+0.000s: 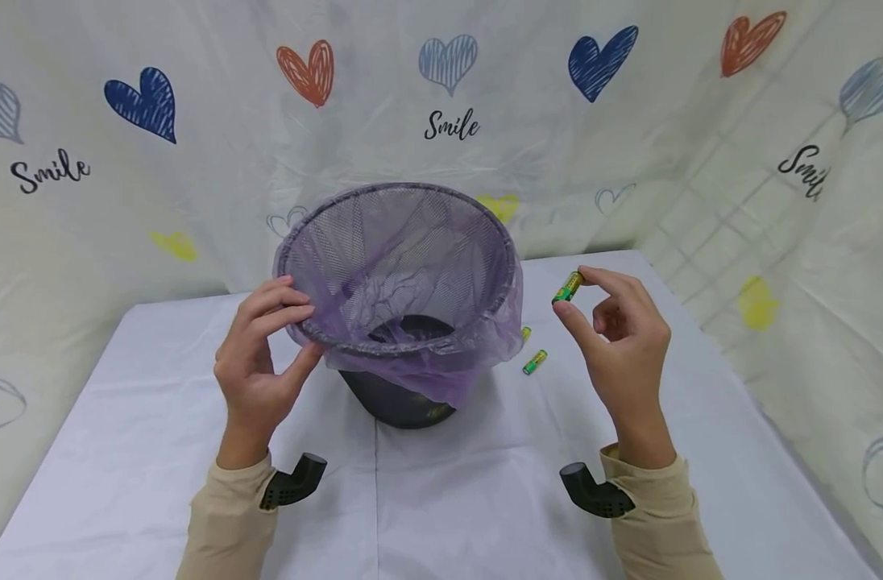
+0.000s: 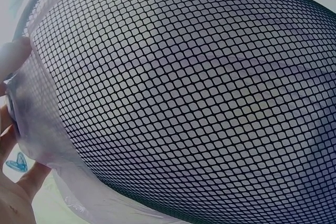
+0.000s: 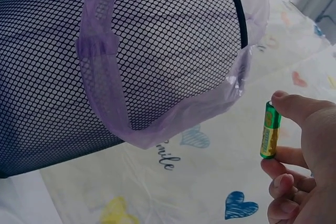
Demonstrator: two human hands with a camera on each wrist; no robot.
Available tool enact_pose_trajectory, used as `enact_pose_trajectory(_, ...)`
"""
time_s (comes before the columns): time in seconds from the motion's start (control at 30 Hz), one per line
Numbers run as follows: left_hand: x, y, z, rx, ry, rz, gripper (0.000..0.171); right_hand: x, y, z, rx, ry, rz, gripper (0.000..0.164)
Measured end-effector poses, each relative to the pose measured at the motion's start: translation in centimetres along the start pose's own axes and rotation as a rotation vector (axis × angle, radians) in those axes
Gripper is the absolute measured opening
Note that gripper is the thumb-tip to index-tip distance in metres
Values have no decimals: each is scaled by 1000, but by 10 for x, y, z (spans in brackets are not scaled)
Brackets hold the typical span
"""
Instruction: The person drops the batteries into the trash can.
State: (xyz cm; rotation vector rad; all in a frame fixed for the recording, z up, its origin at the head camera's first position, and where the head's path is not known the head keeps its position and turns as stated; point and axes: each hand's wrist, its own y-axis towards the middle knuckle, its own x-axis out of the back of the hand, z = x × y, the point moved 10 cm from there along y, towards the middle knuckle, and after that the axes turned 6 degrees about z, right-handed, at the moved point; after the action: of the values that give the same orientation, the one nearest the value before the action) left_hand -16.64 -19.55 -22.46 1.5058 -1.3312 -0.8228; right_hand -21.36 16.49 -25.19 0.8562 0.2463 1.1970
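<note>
A black mesh wastebasket [image 1: 398, 407] stands on the table, lined with a purple plastic bag [image 1: 478, 354] folded over its rim. My left hand [image 1: 256, 354] grips the rim at the left, fingers over the edge and thumb below it; the left wrist view shows the mesh wall [image 2: 184, 93] close up. Right of the basket, my right hand [image 1: 626, 338] pinches a green and yellow battery [image 1: 568, 287] by its ends between thumb and fingertip. In the right wrist view this battery [image 3: 270, 129] is apart from the bag's folded edge [image 3: 152, 129].
Two more batteries lie on the white table [image 1: 159, 403] just right of the basket: a nearer one [image 1: 535, 362] and another [image 1: 526, 333] partly hidden by the bag. Behind the table hangs a white sheet [image 1: 369, 129] printed with hearts and lettering.
</note>
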Motion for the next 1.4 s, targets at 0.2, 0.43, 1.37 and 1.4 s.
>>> enact_pose_trajectory(0.2,-1,-1,-1,5,-21,7,29,0,-3,3,-1,12,2,41)
enact_pose_trajectory(0.43,-1,-2,-1,-1,-20,13,30,-6,0,15,21,24,25,42)
enact_pose_trajectory(1.37,1,-2,3,20,-10,8,31,-28,14,61,109,75,75,41)
enact_pose_trajectory(1.4,1,-3,3,22,-12,8,31,-30,14,65,111,80,85,41)
